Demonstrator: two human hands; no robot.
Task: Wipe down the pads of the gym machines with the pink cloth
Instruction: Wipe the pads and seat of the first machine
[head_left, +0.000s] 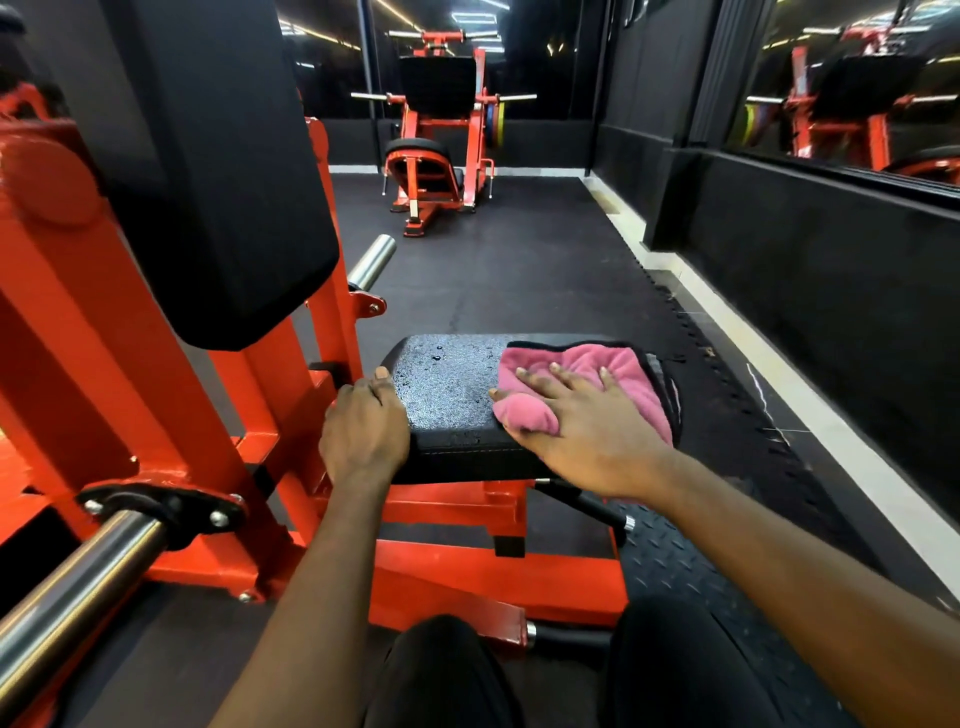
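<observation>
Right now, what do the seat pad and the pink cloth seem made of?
Seat pad: likely black vinyl or leatherette; pebbled grain, stitched seam, droplets beading on it. Pink cloth: probably microfibre or terry; fuzzy nap, soft plump folds.

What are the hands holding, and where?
The left hand grips the pad by its left edge. The right hand only presses flat on the cloth.

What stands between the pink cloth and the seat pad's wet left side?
Nothing solid: only droplets lie on the seat pad left of the pink cloth under the right hand. The left hand grips the pad's left edge.
</observation>
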